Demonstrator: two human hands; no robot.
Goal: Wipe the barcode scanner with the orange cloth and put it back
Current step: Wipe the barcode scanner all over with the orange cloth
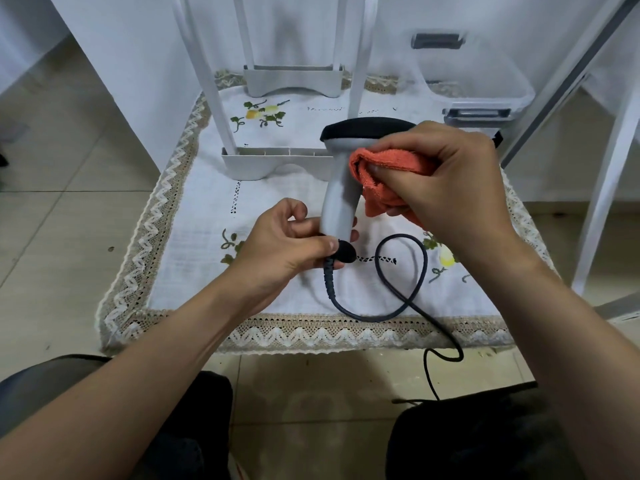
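Observation:
A grey barcode scanner (pixel 341 188) with a black head stands upright above the table. My left hand (pixel 287 244) grips the bottom of its handle, where the dark cable (pixel 412 292) comes out and loops over the table's front edge. My right hand (pixel 450 181) holds a bunched orange cloth (pixel 384 178) pressed against the right side of the scanner, just under its head. The cloth hides part of the scanner's neck.
A low table with a white embroidered, lace-edged tablecloth (pixel 194 258) carries a white plastic stand (pixel 277 161) with upright legs behind the scanner. A clear plastic box (pixel 478 81) sits at the back right. Tiled floor surrounds the table; my knees are below.

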